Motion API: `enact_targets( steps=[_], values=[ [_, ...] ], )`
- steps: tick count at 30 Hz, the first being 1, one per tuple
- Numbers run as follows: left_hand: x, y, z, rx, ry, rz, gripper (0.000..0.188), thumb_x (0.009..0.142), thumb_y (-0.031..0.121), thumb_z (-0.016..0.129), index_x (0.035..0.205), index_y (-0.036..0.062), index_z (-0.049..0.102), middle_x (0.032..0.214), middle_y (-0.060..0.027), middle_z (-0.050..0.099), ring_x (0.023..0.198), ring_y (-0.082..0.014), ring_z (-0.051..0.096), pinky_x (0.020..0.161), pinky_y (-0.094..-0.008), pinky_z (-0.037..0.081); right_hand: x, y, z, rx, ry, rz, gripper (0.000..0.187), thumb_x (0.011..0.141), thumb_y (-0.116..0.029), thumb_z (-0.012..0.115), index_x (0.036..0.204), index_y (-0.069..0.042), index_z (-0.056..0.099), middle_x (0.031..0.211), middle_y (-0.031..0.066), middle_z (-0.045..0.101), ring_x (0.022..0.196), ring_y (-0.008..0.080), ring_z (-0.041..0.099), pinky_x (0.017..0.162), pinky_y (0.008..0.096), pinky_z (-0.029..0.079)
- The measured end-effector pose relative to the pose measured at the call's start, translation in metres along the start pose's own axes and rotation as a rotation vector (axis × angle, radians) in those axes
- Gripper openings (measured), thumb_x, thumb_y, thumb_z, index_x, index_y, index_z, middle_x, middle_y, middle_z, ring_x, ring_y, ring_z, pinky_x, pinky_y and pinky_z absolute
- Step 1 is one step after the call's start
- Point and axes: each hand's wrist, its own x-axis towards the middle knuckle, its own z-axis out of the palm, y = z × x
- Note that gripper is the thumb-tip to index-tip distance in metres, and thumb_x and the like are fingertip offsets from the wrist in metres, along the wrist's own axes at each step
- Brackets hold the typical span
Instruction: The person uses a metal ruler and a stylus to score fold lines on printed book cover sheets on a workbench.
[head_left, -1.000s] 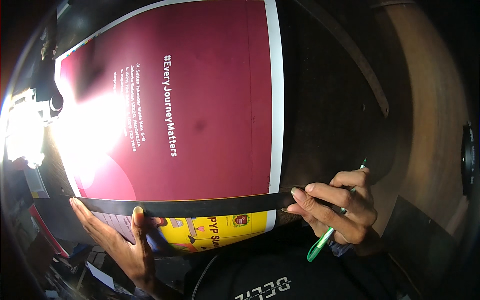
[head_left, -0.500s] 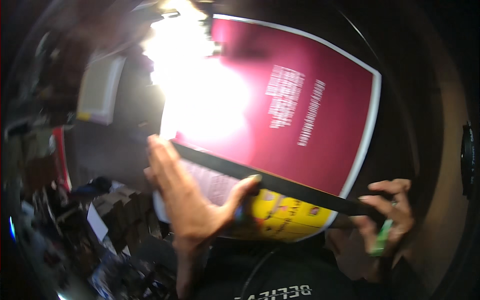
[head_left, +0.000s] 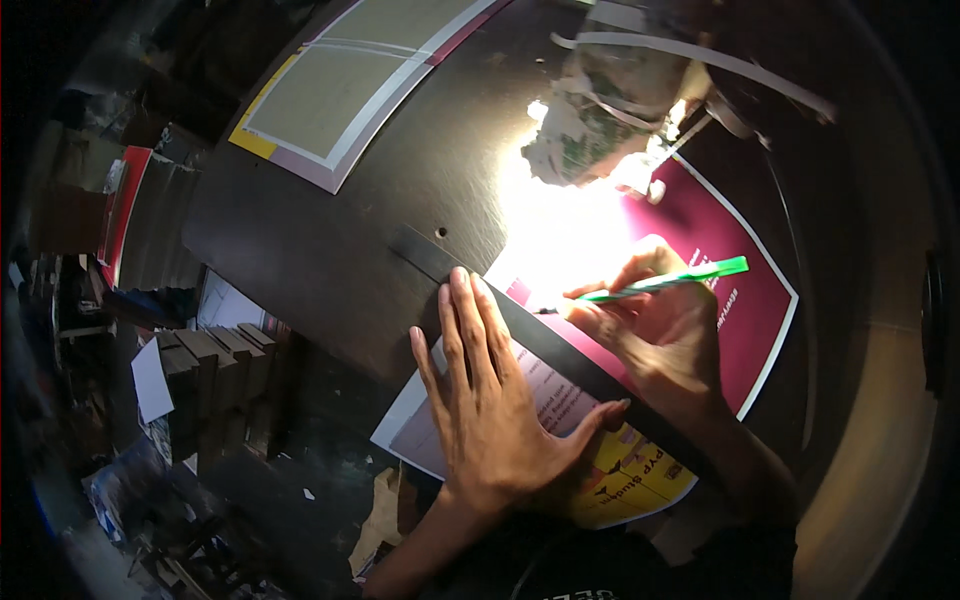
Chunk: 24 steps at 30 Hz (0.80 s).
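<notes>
Partly, glare whitens the poster [head_left: 745, 290] beside the right hand [head_left: 660, 330].

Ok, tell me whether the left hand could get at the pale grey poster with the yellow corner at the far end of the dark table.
Probably yes: bare dark table lies between the left hand and that pale grey poster, though the hand now presses the black straightedge.

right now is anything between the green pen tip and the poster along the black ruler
Nothing visible is. The right hand holds the green pen with its tip at the black ruler edge on the maroon poster. The left hand presses the ruler, clear of the tip.
</notes>
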Motion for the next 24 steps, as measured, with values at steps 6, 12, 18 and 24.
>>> enact_targets(
  steps=[6, 12, 18, 24],
  values=[
    [0.003, -0.004, 0.000, -0.026, -0.072, -0.006, 0.144, 0.067, 0.088, 0.059, 0.152, -0.0148, 0.006, 0.161, -0.0323, 0.009, 0.153, -0.0410, 0.006, 0.121, -0.0601, 0.002, 0.027, 0.008, 0.017, -0.203, -0.079, -0.081, 0.020, 0.087, 0.016, 0.065, 0.104, 0.009, 0.057, 0.102, 0.0180, 0.067, 0.103, 0.0247, 0.070, 0.092, 0.0352, 0.060],
    [0.005, -0.005, 0.000, -0.113, -0.080, -0.003, 0.126, 0.081, 0.083, 0.048, 0.152, -0.0148, 0.013, 0.161, -0.0341, 0.008, 0.153, -0.0397, 0.005, 0.119, -0.0639, 0.001, 0.025, 0.021, 0.013, -0.177, -0.092, -0.086, 0.017, 0.088, 0.008, 0.071, 0.102, 0.007, 0.061, 0.100, 0.0180, 0.073, 0.098, 0.0199, 0.072, 0.085, 0.0304, 0.059],
    [0.005, -0.006, 0.001, -0.112, -0.109, -0.019, 0.126, 0.081, 0.083, 0.048, 0.152, -0.0142, 0.013, 0.161, -0.0333, 0.007, 0.153, -0.0406, 0.005, 0.118, -0.0655, 0.001, 0.024, 0.017, 0.016, -0.186, -0.073, -0.052, 0.016, 0.088, 0.007, 0.071, 0.101, 0.007, 0.061, 0.099, 0.0189, 0.074, 0.096, 0.0193, 0.072, 0.084, 0.0295, 0.059],
    [0.005, -0.007, 0.001, -0.162, -0.112, -0.019, 0.125, 0.081, 0.080, 0.051, 0.153, -0.0143, 0.012, 0.161, -0.0342, 0.005, 0.153, -0.0416, 0.002, 0.117, -0.0668, -0.001, 0.023, 0.019, 0.019, -0.176, -0.055, -0.056, 0.014, 0.088, 0.007, 0.072, 0.098, 0.007, 0.062, 0.099, 0.0182, 0.074, 0.096, 0.0180, 0.072, 0.084, 0.0297, 0.059]
  ],
)
